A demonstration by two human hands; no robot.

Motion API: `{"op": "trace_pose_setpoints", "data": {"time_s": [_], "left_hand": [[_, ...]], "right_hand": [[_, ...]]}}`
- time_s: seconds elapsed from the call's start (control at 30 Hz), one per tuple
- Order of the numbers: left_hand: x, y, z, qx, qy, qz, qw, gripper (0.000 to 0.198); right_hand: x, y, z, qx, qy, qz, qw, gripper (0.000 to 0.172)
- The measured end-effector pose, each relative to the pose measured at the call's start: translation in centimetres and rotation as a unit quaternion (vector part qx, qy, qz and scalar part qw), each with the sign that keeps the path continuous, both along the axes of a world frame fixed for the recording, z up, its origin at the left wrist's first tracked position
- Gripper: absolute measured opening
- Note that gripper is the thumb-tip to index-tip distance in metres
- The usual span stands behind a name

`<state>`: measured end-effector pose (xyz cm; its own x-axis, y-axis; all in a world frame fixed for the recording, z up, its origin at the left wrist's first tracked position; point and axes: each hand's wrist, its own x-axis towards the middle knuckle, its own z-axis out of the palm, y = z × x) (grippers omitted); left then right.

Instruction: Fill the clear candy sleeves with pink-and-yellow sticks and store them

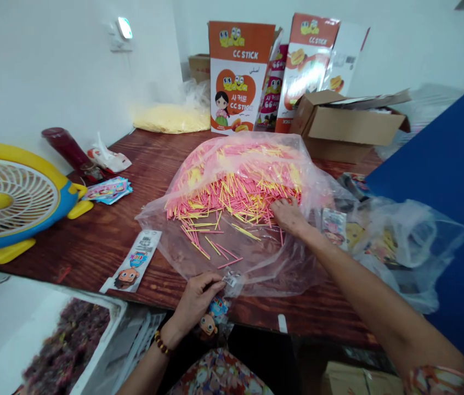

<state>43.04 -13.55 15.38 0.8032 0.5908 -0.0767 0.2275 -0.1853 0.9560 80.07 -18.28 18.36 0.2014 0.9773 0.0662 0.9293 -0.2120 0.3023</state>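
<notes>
At the table's front edge, my left hand (199, 302) pinches the top of a small clear printed pouch (218, 310) with a cartoon face on it. The pouch hangs down past the edge. My right hand (288, 215) is at the right side of a heap of thin pink and yellow sticks (232, 192), its fingers curled into them and the fingertips partly hidden. The heap lies in a large clear plastic bag (265, 274), spread open toward me. Several loose sticks lie on the bag in front of the heap. Left of the bag is a flat printed pouch (135, 263).
A yellow and blue fan (13, 197) stands at left, near a stack of printed packets (108, 189). Behind are printed cartons (238, 77) and an open cardboard box (339, 126). A crumpled clear bag (417, 236) lies right, by a blue panel (450, 208). A white foam box (104, 334) sits lower left.
</notes>
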Motion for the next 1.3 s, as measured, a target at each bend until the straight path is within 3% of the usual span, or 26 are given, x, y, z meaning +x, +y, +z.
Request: {"op": "trace_pose_setpoints", "data": {"time_s": [0.53, 0.8, 0.93, 1.03, 1.2, 1.3], "left_hand": [[0.0, 0.0, 0.0, -0.006, -0.001, 0.005, 1.000, 0.029], [0.1, 0.0, 0.2, -0.009, -0.001, 0.005, 1.000, 0.028], [0.1, 0.0, 0.2, -0.010, -0.010, 0.007, 1.000, 0.027], [0.2, 0.0, 0.3, -0.006, -0.009, 0.011, 1.000, 0.027], [0.1, 0.0, 0.1, -0.003, -0.008, 0.008, 1.000, 0.029], [0.0, -0.1, 0.0, -0.004, -0.004, 0.008, 1.000, 0.028]], "right_hand": [[-1.8, 0.6, 0.2, 0.027, -0.016, -0.032, 0.999, 0.034], [-3.1, 1.6, 0.1, 0.032, 0.058, -0.039, 0.997, 0.039], [-3.3, 2.1, 0.1, 0.031, 0.143, -0.039, 0.989, 0.040], [-3.7, 2.2, 0.0, 0.085, 0.287, -0.075, 0.951, 0.042], [-5.1, 2.1, -0.7, 0.223, 0.541, -0.148, 0.797, 0.049], [-6.8, 2.0, -1.2, 0.277, 0.603, -0.124, 0.737, 0.046]]}}
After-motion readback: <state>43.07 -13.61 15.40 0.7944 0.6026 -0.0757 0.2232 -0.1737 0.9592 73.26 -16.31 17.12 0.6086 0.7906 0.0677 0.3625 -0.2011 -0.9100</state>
